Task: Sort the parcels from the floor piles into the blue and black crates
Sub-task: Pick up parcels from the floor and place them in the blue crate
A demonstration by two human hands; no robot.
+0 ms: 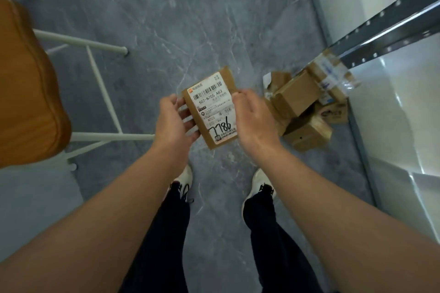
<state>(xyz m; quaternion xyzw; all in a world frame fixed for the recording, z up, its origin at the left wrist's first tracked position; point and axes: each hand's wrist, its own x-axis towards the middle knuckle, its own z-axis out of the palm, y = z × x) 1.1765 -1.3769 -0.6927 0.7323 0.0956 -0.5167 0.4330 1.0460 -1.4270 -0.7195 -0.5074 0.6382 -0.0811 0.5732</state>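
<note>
I hold a small brown cardboard parcel in front of me, label side up. Its white shipping label carries barcodes and a handwritten "7786". My left hand grips the parcel's left edge, fingers underneath. My right hand holds its right edge. To the right, a pile of several brown cardboard parcels lies on the grey floor, against the foot of a shelf. No blue or black crate is in view.
A wooden chair seat on white metal legs stands at the left. A dark metal shelf beam and a white shelf board run along the right. My feet in white shoes stand on the grey marble floor.
</note>
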